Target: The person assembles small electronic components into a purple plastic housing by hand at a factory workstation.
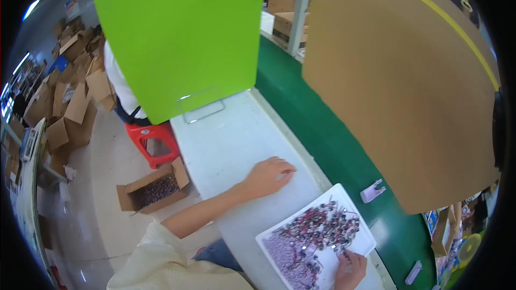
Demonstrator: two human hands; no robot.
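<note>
Across the white tabletop (231,145) reaches my left arm; my left hand (269,177) is just above or on it, fingers curled together, and whether they hold anything is hidden. Lower right, a shallow white tray (367,239) holds a pile of small dark parts with red and black wires (317,225). Beside them in the tray lies a heap of small pale purple pieces (293,266). My right hand (350,269) is at the tray's near right side, fingertips pinched by the wired parts. What they grip is too small to make out.
A green panel (183,37) with a wire stand (201,108) rises at the far end. Right of the table runs a green surface (322,113) with pale purple pieces (372,190) and a large cardboard sheet (403,86). Left are a red stool (153,142) and an open carton (156,188).
</note>
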